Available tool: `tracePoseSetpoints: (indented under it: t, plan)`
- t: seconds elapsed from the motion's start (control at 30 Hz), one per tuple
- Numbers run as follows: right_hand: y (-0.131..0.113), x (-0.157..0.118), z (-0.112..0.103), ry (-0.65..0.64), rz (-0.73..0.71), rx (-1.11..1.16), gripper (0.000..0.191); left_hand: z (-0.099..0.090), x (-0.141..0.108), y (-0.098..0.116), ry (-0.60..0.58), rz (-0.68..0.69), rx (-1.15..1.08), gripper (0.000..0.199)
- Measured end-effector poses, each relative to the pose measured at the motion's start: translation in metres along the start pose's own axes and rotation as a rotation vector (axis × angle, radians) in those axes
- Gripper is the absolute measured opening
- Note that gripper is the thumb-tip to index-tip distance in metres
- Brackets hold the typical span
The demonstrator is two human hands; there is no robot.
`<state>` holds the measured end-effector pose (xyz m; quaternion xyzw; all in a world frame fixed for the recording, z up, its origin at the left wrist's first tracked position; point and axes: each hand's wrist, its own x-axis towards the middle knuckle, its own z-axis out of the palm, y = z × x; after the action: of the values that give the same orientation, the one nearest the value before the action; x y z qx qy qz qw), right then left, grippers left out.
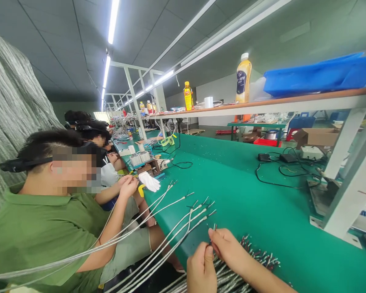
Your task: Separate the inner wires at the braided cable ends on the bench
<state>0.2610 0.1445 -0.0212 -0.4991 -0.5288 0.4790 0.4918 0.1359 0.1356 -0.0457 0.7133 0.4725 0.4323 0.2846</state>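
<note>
Close together at the table's front edge, my two hands pinch the thin wires [215, 228] at the end of a cable. My left hand [201, 268] is closed below, its thumb pointing up. Thumb and fingertips of my right hand [227, 246] press on the dark wire ends just above it. Behind and beneath my hands lies a thick bundle of cables [262, 258] with stripped, dark and reddish ends. To the left, several pale cables [183, 226] stretch over the table edge with their split ends on the green surface. Most of the held cable is hidden by my fingers.
A co-worker in a green shirt [42, 232] sits at the left. Along the green table [250, 191] are a white glove [149, 181], a small machine [151, 165] and black adapters [288, 158] with cords. A shelf above carries bottles [243, 79] and a blue tray [317, 77].
</note>
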Motion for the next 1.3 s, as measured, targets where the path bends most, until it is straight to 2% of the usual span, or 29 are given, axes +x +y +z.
tracePoseSetpoints:
  t: [0.1, 0.17, 0.27, 0.33, 0.4, 0.53, 0.67, 0.77, 0.83, 0.9, 1.0, 1.13, 1.23, 1.3]
  plan:
    - [0.000, 0.003, -0.004, 0.116, 0.003, 0.035, 0.066, 0.009, -0.001, -0.013, -0.032, 0.003, 0.007, 0.038]
    - [-0.007, 0.007, -0.020, 0.222, -0.002, 0.054, 0.064, 0.011, -0.001, -0.016, -0.056, -0.006, 0.016, 0.043]
    - [-0.022, 0.011, -0.049, 0.399, -0.034, 0.076, 0.063, 0.011, -0.001, -0.013, -0.077, -0.032, 0.022, 0.044]
    - [-0.028, 0.013, -0.055, 0.456, -0.048, 0.081, 0.062, 0.010, 0.001, -0.008, -0.083, -0.055, 0.014, 0.042]
    - [-0.026, 0.016, -0.046, 0.413, -0.011, 0.085, 0.061, 0.010, 0.004, -0.003, -0.080, -0.079, -0.003, 0.040]
    - [-0.006, 0.020, -0.016, 0.322, 0.065, 0.107, 0.064, 0.010, 0.010, 0.003, -0.032, -0.129, -0.050, 0.044]
    - [0.008, 0.019, -0.011, 0.277, 0.060, 0.069, 0.066, -0.004, 0.016, 0.020, 0.002, -0.164, -0.097, 0.046]
    - [0.008, 0.020, -0.013, 0.215, 0.052, 0.020, 0.067, -0.021, 0.029, 0.044, -0.030, -0.042, -0.002, 0.034]
    - [0.005, 0.022, -0.011, 0.182, 0.047, -0.009, 0.069, -0.030, 0.047, 0.057, -0.051, 0.068, 0.158, 0.032]
    - [0.001, 0.024, -0.007, 0.160, 0.042, -0.037, 0.071, -0.037, 0.070, 0.062, -0.069, 0.114, 0.278, 0.033]
    - [-0.002, 0.025, -0.003, 0.152, 0.035, -0.077, 0.074, -0.042, 0.104, 0.056, -0.067, 0.087, 0.347, 0.029]
    - [0.001, 0.025, -0.004, 0.166, 0.027, -0.104, 0.075, -0.038, 0.137, 0.030, -0.022, -0.073, 0.442, 0.029]
    - [0.003, 0.025, -0.006, 0.180, 0.017, -0.107, 0.077, -0.028, 0.149, 0.014, -0.102, -0.133, 0.477, 0.019]
    - [0.004, 0.024, -0.007, 0.193, -0.002, -0.105, 0.076, -0.022, 0.149, 0.009, -0.156, -0.142, 0.495, 0.011]
